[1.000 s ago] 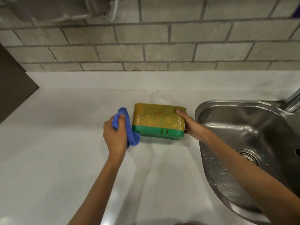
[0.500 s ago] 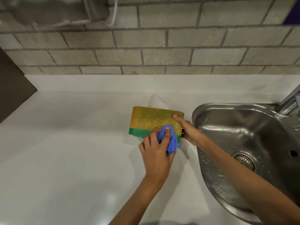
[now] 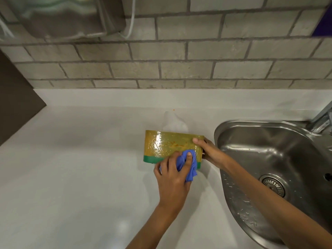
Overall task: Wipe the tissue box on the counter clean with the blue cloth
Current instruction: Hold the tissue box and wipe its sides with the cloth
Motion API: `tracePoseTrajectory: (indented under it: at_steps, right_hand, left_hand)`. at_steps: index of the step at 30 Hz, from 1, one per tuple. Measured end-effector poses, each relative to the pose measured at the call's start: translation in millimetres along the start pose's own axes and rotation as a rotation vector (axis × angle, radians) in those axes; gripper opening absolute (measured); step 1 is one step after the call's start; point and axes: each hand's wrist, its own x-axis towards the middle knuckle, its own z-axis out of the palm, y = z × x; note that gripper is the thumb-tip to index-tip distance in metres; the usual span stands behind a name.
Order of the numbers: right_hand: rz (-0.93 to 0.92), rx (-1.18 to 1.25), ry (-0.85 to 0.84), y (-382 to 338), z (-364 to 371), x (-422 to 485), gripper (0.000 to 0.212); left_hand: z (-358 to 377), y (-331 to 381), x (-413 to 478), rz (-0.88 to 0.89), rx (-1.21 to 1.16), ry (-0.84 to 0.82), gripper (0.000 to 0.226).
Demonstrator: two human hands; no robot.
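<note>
- White counter (image 3: 71,177) runs from the camera to a grey brick backsplash (image 3: 179,69); all positions below are given relative to the tissue box (image 3: 167,144), which stands on this counter.
- Nearest the camera, in front of the box, the left hand (image 3: 172,178) has its fingers clenched around the bunched blue cloth (image 3: 188,164) and presses it against the box's front face, at the lower right part, over the green base band.
- Change noted: one second ago this hand and cloth were at the box's left end; half a second ago they had crossed to the front right. Position now is nearly the same, slightly higher on the face. Judgement: a left-to-right stroke along the front has ended, and rubbing is concentrated at the right portion.
- Right of the box, the right hand (image 3: 210,151) grips the box's right end, thumb over the front upper corner, steadying it; this grip is unchanged across the three pictures.
- Box condition: the yellow front face is glossy and wet-looking, with orange-brown smears just above the cloth. Judgement: cleaning is under way, not complete; the front needs further passes, and the top and back cannot be assessed from here.
- Farther right of the box, a steel sink (image 3: 269,159) with water droplets; not involved.
- Behind the box, a white tissue (image 3: 172,121) rises from its top; a small orange speck lies on the counter beyond.
</note>
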Motion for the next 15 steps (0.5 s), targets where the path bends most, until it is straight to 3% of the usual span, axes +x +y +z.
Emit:
tracePoseTrajectory:
  at_steps: [2,3,7,9,15]
  right_hand:
    - [0.022,-0.016,-0.002,0,-1,0,0.072]
    - [0.023,-0.020,-0.001,0,-1,1,0.076]
    - [-0.005,-0.035,0.003,-2,1,2,0.044]
    - [-0.040,-0.050,0.020,-2,3,2,0.043]
    - [-0.112,-0.072,0.077,5,-1,4,0.103]
  left_hand:
    - [0,-1,-1,0.004,0.008,0.016,0.068]
    - [0,-1,-1,0.001,0.013,0.024,0.069]
    - [-1,-2,0,0.037,0.025,0.029,0.071]
    - [-3,-12,-6,0.030,0.022,0.045,0.059]
    - [-16,-59,6,-0.534,-0.258,0.179,0.054]
